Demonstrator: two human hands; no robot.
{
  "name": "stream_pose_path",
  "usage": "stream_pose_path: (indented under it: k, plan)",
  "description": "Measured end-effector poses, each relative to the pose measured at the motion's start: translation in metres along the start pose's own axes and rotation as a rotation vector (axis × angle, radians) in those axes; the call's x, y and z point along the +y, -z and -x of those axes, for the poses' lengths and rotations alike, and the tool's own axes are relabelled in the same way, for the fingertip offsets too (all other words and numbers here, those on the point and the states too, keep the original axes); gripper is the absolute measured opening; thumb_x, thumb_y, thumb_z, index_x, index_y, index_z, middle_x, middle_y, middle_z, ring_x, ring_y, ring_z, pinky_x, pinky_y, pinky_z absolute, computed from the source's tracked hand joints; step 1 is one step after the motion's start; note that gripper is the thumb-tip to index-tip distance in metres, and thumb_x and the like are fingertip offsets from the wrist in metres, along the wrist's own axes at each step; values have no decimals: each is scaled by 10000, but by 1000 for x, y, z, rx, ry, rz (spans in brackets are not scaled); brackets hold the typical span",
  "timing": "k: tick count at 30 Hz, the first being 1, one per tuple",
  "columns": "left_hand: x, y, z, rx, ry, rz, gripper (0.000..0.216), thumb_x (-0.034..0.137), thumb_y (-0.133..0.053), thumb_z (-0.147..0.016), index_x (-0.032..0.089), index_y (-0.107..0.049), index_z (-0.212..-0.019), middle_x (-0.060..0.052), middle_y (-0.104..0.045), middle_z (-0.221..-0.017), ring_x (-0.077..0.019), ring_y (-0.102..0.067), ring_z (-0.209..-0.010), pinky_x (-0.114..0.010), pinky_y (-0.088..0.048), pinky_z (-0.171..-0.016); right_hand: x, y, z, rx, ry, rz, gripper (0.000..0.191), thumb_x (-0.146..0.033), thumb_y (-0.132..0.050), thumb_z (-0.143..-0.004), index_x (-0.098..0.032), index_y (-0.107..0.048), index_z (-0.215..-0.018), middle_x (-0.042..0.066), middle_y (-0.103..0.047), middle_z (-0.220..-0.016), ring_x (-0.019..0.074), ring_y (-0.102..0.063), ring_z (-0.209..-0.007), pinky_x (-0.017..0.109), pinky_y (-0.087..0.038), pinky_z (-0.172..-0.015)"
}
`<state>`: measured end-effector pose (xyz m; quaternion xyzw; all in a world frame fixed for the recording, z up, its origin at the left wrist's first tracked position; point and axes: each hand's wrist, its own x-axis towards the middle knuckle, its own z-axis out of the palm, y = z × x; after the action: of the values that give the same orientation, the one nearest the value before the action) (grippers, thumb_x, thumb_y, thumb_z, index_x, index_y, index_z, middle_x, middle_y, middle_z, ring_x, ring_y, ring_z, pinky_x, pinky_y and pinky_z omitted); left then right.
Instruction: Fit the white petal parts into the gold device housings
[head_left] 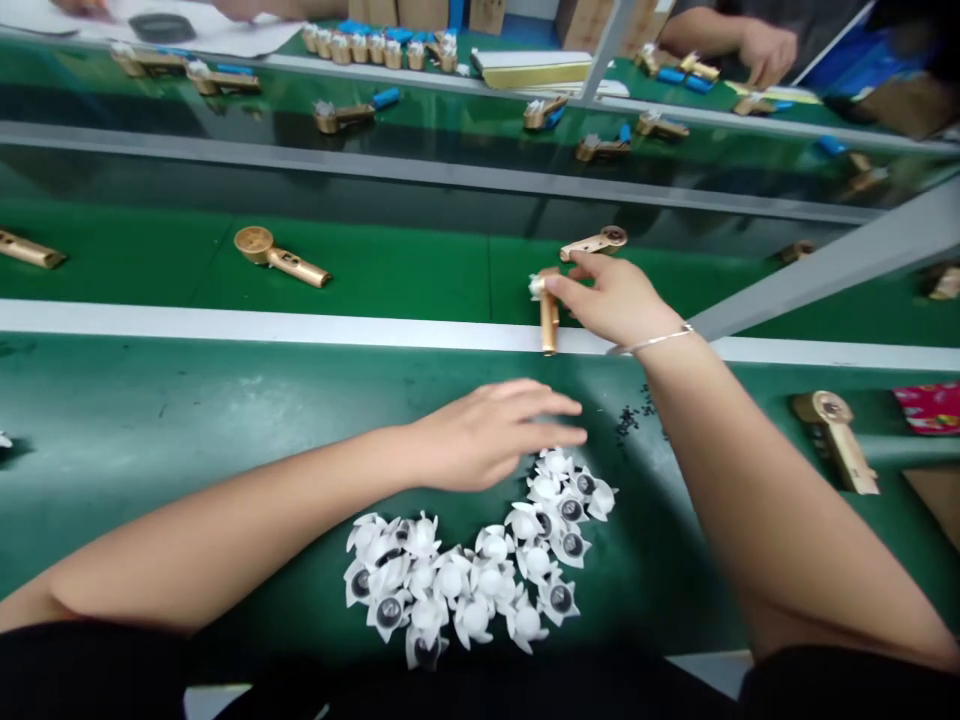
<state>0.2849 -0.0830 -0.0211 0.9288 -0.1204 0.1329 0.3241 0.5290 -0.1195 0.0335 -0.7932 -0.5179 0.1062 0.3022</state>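
Observation:
My right hand is over the green conveyor strip. Its thumb lies against a gold handheld-fan housing with a white fan blade at its upper end; the lower fingers are partly hidden. Just beyond the index fingertip is another gold housing; whether they touch is hard to make out. My left hand hovers empty with its fingers stretched toward the right, slightly blurred. Below it, a curved pile of white fan blades lies on the green bench, some showing dark round hubs.
Small black parts are scattered beside my right forearm. One gold housing rests on the bench at right, another on the strip. A slanted grey post stands at right. Across the line, a co-worker's hand handles parts.

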Motion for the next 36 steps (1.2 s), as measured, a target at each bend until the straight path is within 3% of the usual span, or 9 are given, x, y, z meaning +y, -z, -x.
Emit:
stream_pose_path:
  k: [3, 8, 13, 18, 23, 27, 30, 33, 36]
  plan:
    - [4, -5, 2, -200, -58, -81, 521, 63, -447, -944, 279, -559, -1405, -70, -522, -1544, -343, -397, -1472, -586, -397, -1148, 16, 18, 28, 21, -48, 137, 400, -407, -695, -862, -108, -708, -1128, 143, -720, -1046, 230, -683, -832, 452, -538, -894]
    - [-5, -1, 0, -169, -27, -73, 231, 289, -523, -1004, 221, -664, -1174, -106, -677, -1288, -294, -570, -1267, -465, -482, -1032, 51, 36, 145, -13, -18, 175, 140, -309, -598, -922, -208, -682, -872, 31, -687, -721, 182, -624, -591, 331, -526, -581]
    - [-11, 10, -3, -169, 140, -130, 376, 424, -585, -965, 159, -638, -1226, -152, -648, -1205, -285, -614, -1091, -437, -522, -936, 58, 24, 215, 62, 14, 154, 111, -255, -569, -959, -205, -663, -929, 83, -715, -914, 210, -688, -781, 350, -569, -678]
    - [-2, 12, -6, -236, 227, -268, 420, 412, -529, -982, 153, -624, -1300, -142, -651, -1121, -283, -640, -1008, -405, -547, -811, 47, 16, 220, 48, 193, 285, 164, -178, -539, -980, -166, -700, -1010, 110, -728, -992, 240, -709, -872, 398, -596, -804]
    - [2, 10, -3, -181, 300, -241, 338, 340, -539, -942, 164, -667, -1201, -111, -665, -1042, -252, -650, -936, -372, -541, -776, 48, 17, 212, -82, 292, 573, 232, -167, -456, -998, -137, -676, -929, 131, -693, -908, 246, -672, -761, 391, -565, -687]
    - [2, 12, -3, 108, 472, 94, 333, 337, -663, -854, 185, -678, -1150, -61, -663, -943, -167, -607, -777, -307, -524, -713, 47, 18, 203, -85, 313, 649, 180, -185, -477, -962, -187, -581, -815, 81, -620, -778, 205, -585, -577, 347, -471, -522]
    - [6, 14, -7, 281, 633, 552, 380, 360, -765, -796, 180, -660, -1113, -20, -649, -861, -110, -560, -672, -258, -496, -645, 29, 16, 189, -16, 230, 445, 116, -198, -489, -942, -219, -504, -828, 42, -581, -757, 173, -554, -550, 310, -446, -493]
    - [11, 13, -12, 330, 672, 964, 423, 309, -855, -720, 153, -645, -1052, -29, -679, -898, -97, -608, -727, -247, -512, -715, 5, 13, 173, 7, 194, 218, 103, -170, -484, -934, -234, -482, -854, 24, -548, -754, 164, -555, -618, 283, -466, -548]
    - [11, 11, -14, 348, 702, 1118, 397, 246, -880, -692, 142, -654, -1002, -19, -692, -878, -82, -625, -742, -231, -510, -745, -1, 13, 162, -9, 200, 200, 100, -170, -485, -940, -228, -504, -860, 33, -556, -785, 171, -562, -673, 293, -474, -595]
